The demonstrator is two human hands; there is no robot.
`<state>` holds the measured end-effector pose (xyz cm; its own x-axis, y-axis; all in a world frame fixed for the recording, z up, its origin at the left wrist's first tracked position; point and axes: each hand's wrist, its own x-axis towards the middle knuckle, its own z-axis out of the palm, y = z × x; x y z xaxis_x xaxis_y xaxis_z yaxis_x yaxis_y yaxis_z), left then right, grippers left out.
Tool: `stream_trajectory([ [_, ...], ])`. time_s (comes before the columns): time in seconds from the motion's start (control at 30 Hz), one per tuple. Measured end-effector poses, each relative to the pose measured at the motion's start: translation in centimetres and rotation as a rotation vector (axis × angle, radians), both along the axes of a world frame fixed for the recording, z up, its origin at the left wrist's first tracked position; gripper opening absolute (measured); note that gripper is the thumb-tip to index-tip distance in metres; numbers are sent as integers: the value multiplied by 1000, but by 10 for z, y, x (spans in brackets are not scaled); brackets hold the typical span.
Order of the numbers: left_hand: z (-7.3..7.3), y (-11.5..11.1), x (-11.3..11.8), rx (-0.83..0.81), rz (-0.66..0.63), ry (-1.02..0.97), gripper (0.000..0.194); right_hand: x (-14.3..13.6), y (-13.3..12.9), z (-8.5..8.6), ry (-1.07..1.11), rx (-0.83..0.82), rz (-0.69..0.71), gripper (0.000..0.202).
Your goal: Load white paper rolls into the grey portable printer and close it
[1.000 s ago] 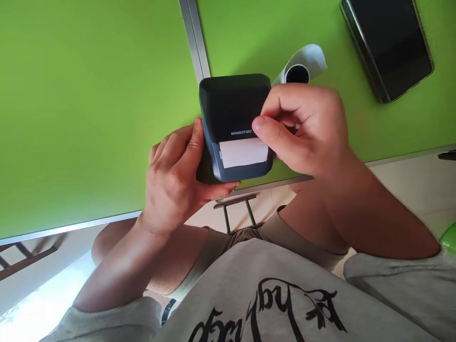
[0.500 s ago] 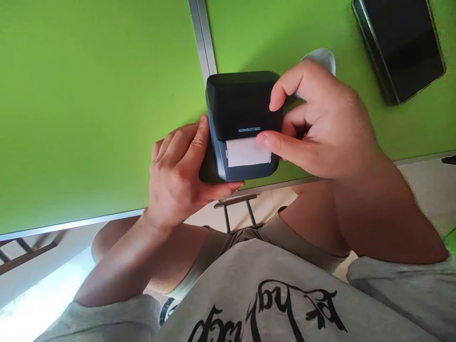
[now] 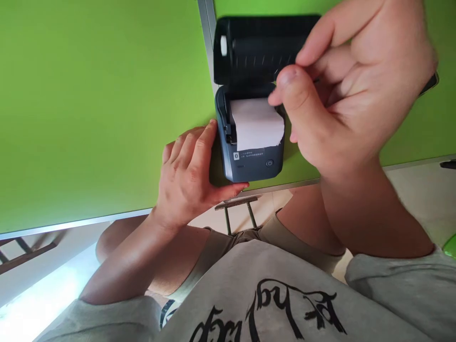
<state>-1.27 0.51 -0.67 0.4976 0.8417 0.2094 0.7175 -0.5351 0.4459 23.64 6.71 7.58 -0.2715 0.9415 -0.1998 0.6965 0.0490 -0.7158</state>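
A small dark label printer stands near the front edge of the green table with its black lid raised. White label paper lies in its opening and curls over the front, above the power button. My left hand braces the printer's left side and front, thumb along the front edge and fingers pressed together. Over the right side is my right hand, with thumb and forefinger nearly together at the lid's right end. Its contact with the lid is partly hidden.
The green table has a metal seam running back behind the printer. A dark phone is mostly hidden behind my right hand. Below the table's front edge are my legs and a stool.
The printer's lid has swung up and back, uncovering the paper inside. My right hand has risen up and to the right with it. My left hand and the printer have shifted slightly right.
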Motion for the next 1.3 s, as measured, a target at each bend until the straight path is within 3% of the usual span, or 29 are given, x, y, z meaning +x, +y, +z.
stream_trajectory([
  [0.17,-2,0,0,14,-10,-32,105,-28,-5,-1,-144,93,58,26],
  [0.27,-4,1,1,45,-12,-16,108,-41,-12,3,-381,151,69,12],
  [0.43,-2,0,1,0,6,23,102,-47,-10,14,-678,56,123,29],
  [0.67,-4,-1,-1,-50,-6,11,107,-44,-10,10,-721,101,176,30],
  [0.9,-2,-1,-1,-86,-6,27,109,-34,-9,7,-539,151,137,38],
  [1.0,-1,0,-1,-70,-5,31,107,-33,-7,6,-508,160,158,30],
  [1.2,0,0,0,-43,-2,44,106,-40,-1,12,-697,55,198,9],
  [1.3,-1,0,0,-5,-3,45,105,-41,1,14,-646,58,210,8],
])
